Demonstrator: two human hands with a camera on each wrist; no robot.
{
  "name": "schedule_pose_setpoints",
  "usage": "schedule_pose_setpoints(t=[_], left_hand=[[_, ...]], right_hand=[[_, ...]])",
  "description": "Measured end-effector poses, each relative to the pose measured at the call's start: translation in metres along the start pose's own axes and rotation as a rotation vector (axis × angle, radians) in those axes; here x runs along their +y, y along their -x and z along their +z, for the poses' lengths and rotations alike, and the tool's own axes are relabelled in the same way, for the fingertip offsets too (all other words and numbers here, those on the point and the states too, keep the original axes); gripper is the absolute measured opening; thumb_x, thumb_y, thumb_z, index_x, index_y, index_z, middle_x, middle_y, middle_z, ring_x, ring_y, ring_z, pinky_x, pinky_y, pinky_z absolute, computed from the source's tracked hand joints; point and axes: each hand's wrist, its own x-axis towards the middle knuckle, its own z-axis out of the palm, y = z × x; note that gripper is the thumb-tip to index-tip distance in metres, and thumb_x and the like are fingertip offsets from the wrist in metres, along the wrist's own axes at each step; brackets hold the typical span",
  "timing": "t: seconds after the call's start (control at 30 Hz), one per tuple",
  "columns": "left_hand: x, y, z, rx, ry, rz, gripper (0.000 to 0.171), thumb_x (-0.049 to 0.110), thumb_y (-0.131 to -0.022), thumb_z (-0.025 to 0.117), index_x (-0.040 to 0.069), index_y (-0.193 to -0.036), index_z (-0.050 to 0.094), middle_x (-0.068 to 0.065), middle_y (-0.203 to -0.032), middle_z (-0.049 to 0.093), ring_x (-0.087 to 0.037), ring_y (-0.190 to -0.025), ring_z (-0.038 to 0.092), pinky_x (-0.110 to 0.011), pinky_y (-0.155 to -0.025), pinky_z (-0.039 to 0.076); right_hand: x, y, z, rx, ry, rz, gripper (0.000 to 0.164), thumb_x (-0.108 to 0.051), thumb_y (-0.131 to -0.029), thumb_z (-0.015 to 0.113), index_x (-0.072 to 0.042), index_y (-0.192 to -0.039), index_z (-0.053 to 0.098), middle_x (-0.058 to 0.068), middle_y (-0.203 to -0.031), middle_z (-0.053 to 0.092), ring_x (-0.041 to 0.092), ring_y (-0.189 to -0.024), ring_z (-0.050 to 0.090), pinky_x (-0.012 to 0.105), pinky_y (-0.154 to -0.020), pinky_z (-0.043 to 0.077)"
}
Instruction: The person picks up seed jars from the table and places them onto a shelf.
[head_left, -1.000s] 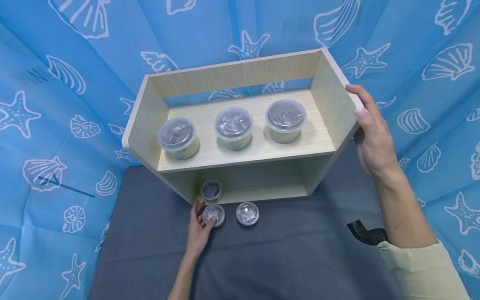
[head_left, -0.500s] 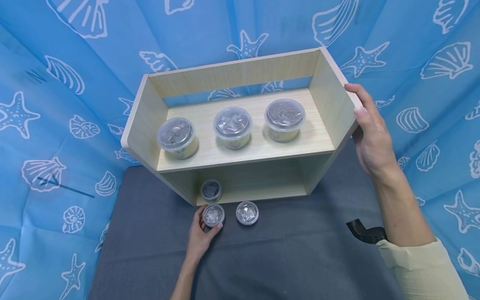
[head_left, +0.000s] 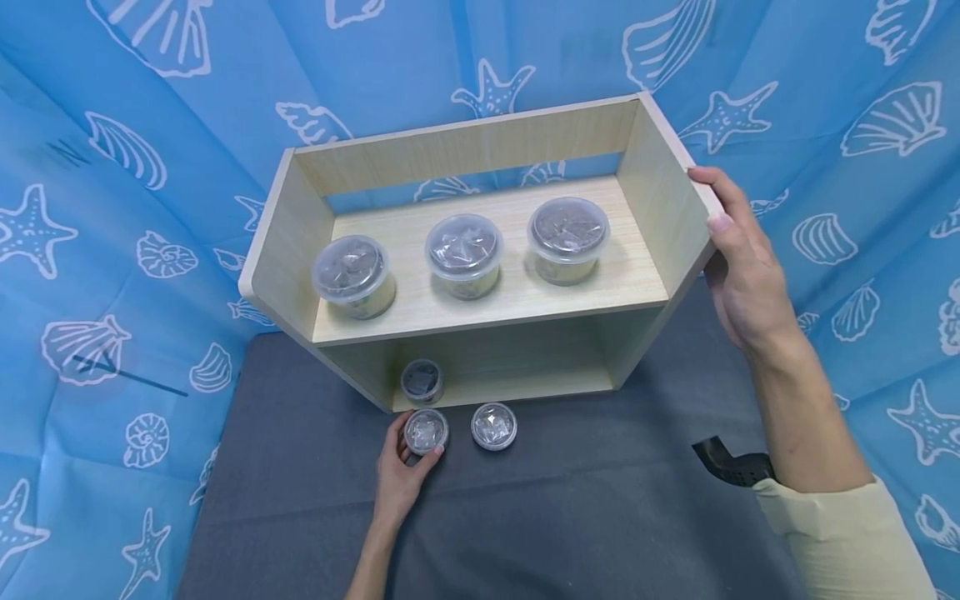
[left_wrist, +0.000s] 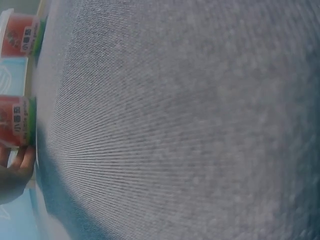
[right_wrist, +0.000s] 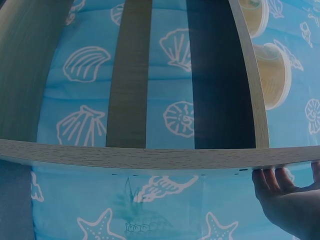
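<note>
In the head view my left hand [head_left: 397, 475] holds a small round lidded tub [head_left: 426, 431] on the dark cloth, thumb at its near right side and fingers at its left. The left wrist view shows this tub [left_wrist: 15, 121] as red with a green base and printed label. A second lidded tub [head_left: 494, 427] stands to its right, apart from the hand. Just behind, a third tub [head_left: 422, 382] sits at the left end of the shelf's lower level. My right hand [head_left: 750, 258] grips the right side panel of the pale wooden shelf [head_left: 480, 321], thumb in front.
Three larger clear-lidded tubs, left [head_left: 352, 277], middle [head_left: 464, 257] and right [head_left: 568, 240], stand on the upper board. A blue curtain [head_left: 187, 250] with white shells and starfish hangs behind. Dark grey cloth [head_left: 585, 517] covers the surface in front.
My left thumb has come off the tub's lid down to its near right side, and the fingers have shifted along its left side. The right hand keeps its grip on the shelf.
</note>
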Motion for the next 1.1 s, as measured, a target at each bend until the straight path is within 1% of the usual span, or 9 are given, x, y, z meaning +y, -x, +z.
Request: schedule_pose_setpoints(t=[0.1, 0.23, 0.37, 0.5, 0.57, 0.63, 0.73, 0.97, 1.1], left_hand=[[0.001, 0.000, -0.001, 0.012, -0.003, -0.002, 0.072, -0.002, -0.078, 0.082, -0.004, -0.141, 0.048, -0.020, -0.132, 0.057, -0.026, -0.114, 0.058, -0.034, -0.093, 0.050], [0.003, -0.001, 0.000, 0.015, -0.007, 0.011, 0.071, -0.002, -0.076, 0.083, -0.005, -0.139, 0.050, -0.020, -0.129, 0.059, -0.024, -0.111, 0.060, -0.033, -0.090, 0.052], [0.007, 0.000, 0.000, 0.010, -0.002, 0.035, 0.070, -0.004, -0.075, 0.083, -0.007, -0.137, 0.050, -0.021, -0.126, 0.061, -0.027, -0.108, 0.061, -0.034, -0.087, 0.053], [0.009, 0.000, 0.000, 0.004, 0.010, 0.065, 0.067, -0.005, -0.074, 0.084, -0.006, -0.134, 0.053, -0.021, -0.123, 0.063, -0.029, -0.107, 0.062, -0.034, -0.086, 0.054], [0.010, 0.000, 0.000, -0.006, 0.004, 0.069, 0.066, -0.003, -0.074, 0.084, -0.002, -0.133, 0.054, -0.019, -0.123, 0.063, -0.027, -0.107, 0.062, -0.033, -0.086, 0.054], [0.009, 0.000, 0.000, -0.018, -0.028, 0.083, 0.066, -0.002, -0.075, 0.084, 0.000, -0.134, 0.054, -0.017, -0.125, 0.062, -0.023, -0.108, 0.062, -0.031, -0.086, 0.053], [0.012, -0.001, -0.001, -0.036, -0.035, 0.092, 0.066, -0.001, -0.075, 0.084, 0.002, -0.134, 0.055, -0.014, -0.126, 0.062, -0.019, -0.110, 0.060, -0.031, -0.087, 0.052], [0.024, -0.004, -0.007, -0.037, 0.014, 0.152, 0.068, -0.002, -0.074, 0.085, -0.005, -0.135, 0.055, -0.017, -0.125, 0.062, -0.029, -0.108, 0.059, -0.034, -0.085, 0.053], [0.028, -0.005, -0.007, -0.048, 0.026, 0.183, 0.069, -0.002, -0.073, 0.085, -0.005, -0.135, 0.055, -0.019, -0.125, 0.062, -0.030, -0.109, 0.060, -0.033, -0.086, 0.053]], right_hand=[[0.000, 0.000, 0.000, 0.006, 0.003, 0.003, 0.046, -0.021, -0.101, 0.044, -0.014, -0.147, 0.044, 0.013, -0.147, 0.029, 0.030, -0.128, 0.026, 0.042, -0.099, 0.017], [-0.001, 0.001, 0.000, 0.030, -0.005, -0.002, 0.045, -0.018, -0.102, 0.044, -0.013, -0.146, 0.046, 0.013, -0.146, 0.031, 0.030, -0.126, 0.030, 0.043, -0.097, 0.020], [-0.004, 0.002, 0.000, 0.048, -0.016, 0.002, 0.043, -0.014, -0.103, 0.044, -0.012, -0.145, 0.048, 0.013, -0.147, 0.032, 0.029, -0.125, 0.033, 0.043, -0.097, 0.024], [-0.008, 0.003, -0.001, 0.049, -0.004, 0.023, 0.042, -0.012, -0.103, 0.045, -0.012, -0.145, 0.049, 0.013, -0.149, 0.031, 0.029, -0.125, 0.034, 0.042, -0.098, 0.028], [-0.009, 0.003, -0.002, 0.046, 0.008, 0.032, 0.042, -0.012, -0.103, 0.045, -0.013, -0.145, 0.049, 0.013, -0.150, 0.030, 0.029, -0.126, 0.034, 0.041, -0.099, 0.029], [-0.010, 0.003, -0.003, 0.043, 0.017, 0.037, 0.042, -0.013, -0.103, 0.045, -0.013, -0.145, 0.049, 0.012, -0.150, 0.030, 0.029, -0.126, 0.034, 0.042, -0.098, 0.030], [-0.011, 0.002, -0.003, 0.044, 0.027, 0.042, 0.042, -0.013, -0.103, 0.046, -0.013, -0.145, 0.050, 0.013, -0.150, 0.031, 0.029, -0.125, 0.035, 0.041, -0.097, 0.031], [-0.011, 0.003, -0.005, 0.030, 0.007, 0.042, 0.043, -0.012, -0.104, 0.047, -0.012, -0.147, 0.048, 0.013, -0.150, 0.031, 0.028, -0.124, 0.036, 0.039, -0.097, 0.034], [-0.011, 0.004, -0.005, 0.027, -0.009, 0.045, 0.044, -0.011, -0.104, 0.047, -0.012, -0.148, 0.047, 0.013, -0.151, 0.030, 0.028, -0.125, 0.035, 0.036, -0.094, 0.037]])
